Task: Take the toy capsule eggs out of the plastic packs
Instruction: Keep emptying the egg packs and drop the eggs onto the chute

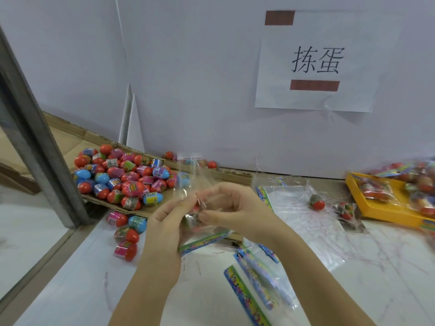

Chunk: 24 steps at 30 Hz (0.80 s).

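Both hands are up close, holding one clear plastic pack [188, 182] between them. Left hand [164, 220] has its fingers curled and pinches the pack from the left side. Right hand [237, 208] has its fingers bent too and pinches the same pack from the right. One toy egg [193, 219] sits inside the pack, low down between the two hands. The pack's bright paper strip [204, 241] hangs under them.

Flat empty packs [256, 285] lie on the white counter [70, 290] just to the right of the arms. A bit further left, four loose eggs [127, 235] lie on the counter close together. Further on, more clear empty bags [303, 222] are spread out, with one red egg [317, 203] on top of them.

Behind the loose eggs is a flat cardboard tray [131, 209] with a big pile of eggs [122, 177] in red, blue, pink and green. Over on the right is a yellow tray [381, 215] with full packs [400, 187] heaped in it; they look blurry.

At the back stands a white wall [188, 78] with a paper sign [315, 62] stuck on it.
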{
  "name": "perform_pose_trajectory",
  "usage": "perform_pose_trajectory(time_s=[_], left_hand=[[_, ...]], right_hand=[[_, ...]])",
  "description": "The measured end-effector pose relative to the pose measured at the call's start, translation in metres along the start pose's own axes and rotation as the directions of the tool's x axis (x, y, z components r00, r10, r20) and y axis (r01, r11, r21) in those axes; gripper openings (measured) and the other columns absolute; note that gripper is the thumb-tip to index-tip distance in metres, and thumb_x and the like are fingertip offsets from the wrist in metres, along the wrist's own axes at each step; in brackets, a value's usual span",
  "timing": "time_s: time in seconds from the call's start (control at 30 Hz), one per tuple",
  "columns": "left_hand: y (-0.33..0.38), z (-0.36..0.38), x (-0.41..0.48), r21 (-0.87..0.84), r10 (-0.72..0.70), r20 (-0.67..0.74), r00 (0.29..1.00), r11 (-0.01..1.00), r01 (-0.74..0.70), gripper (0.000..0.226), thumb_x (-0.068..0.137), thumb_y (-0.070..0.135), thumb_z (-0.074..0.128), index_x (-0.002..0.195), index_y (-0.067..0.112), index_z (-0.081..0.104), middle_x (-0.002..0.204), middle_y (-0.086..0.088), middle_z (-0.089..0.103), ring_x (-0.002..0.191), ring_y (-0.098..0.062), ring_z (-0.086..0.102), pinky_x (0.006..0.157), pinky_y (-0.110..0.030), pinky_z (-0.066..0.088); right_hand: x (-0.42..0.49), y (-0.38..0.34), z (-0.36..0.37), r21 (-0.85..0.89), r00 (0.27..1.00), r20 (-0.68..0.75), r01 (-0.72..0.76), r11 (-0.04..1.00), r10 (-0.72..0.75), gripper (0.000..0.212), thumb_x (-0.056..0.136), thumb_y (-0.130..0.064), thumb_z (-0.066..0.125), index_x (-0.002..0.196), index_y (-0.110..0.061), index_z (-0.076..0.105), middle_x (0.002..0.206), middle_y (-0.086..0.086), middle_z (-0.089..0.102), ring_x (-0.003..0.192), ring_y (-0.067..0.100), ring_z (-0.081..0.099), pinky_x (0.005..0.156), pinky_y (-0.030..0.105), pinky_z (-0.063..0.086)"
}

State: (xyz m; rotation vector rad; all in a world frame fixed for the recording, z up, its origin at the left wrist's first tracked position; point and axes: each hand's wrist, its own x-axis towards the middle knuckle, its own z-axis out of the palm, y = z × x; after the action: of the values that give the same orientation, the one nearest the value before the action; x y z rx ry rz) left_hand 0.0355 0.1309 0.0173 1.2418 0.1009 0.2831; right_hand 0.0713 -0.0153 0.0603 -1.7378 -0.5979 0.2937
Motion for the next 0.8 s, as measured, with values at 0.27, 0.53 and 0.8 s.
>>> perform_pose_trajectory(time_s=[0.27,0.53,0.8], left_hand=[[0.01,0.006,-0.009,-0.118,-0.08,-0.077,0.994,0.991,0.07,0.016,0.07,0.027,0.071,0.079,0.018,0.08,0.086,-0.014,0.076,0.069,-0.025,0.073,0.054,-0.032,0.059],[0.018,0.003,-0.009,-0.045,-0.116,0.135,0.984,0.991,0.123,0.04,0.062,0.033,0.082,0.093,0.009,0.078,0.098,-0.019,0.074,0.09,-0.034,0.073,0.072,-0.034,0.061],[0.027,-0.01,-0.005,-0.047,0.041,-0.197,0.98,0.998,-0.051,0.008,0.063,0.02,0.077,0.067,0.027,0.078,0.071,0.001,0.074,0.066,-0.012,0.071,0.053,-0.024,0.055]], right_hand=[[0.0,0.001,-0.002,-0.062,0.998,-0.028,-0.066,0.996,0.065,0.044,0.059,-0.036,0.085,0.096,-0.027,0.063,0.088,-0.002,0.074,0.084,0.028,0.071,0.082,0.05,0.056],[0.008,0.01,-0.009,0.13,0.999,-0.032,0.017,0.991,-0.013,0.043,0.055,-0.023,0.086,0.09,-0.018,0.062,0.078,0.004,0.074,0.07,0.021,0.07,0.074,0.039,0.058],[0.041,0.022,0.01,0.189,0.975,-0.219,0.012,0.982,0.031,0.016,0.087,-0.024,0.067,0.102,-0.02,0.062,0.091,0.003,0.067,0.07,0.015,0.065,0.054,0.018,0.049]])
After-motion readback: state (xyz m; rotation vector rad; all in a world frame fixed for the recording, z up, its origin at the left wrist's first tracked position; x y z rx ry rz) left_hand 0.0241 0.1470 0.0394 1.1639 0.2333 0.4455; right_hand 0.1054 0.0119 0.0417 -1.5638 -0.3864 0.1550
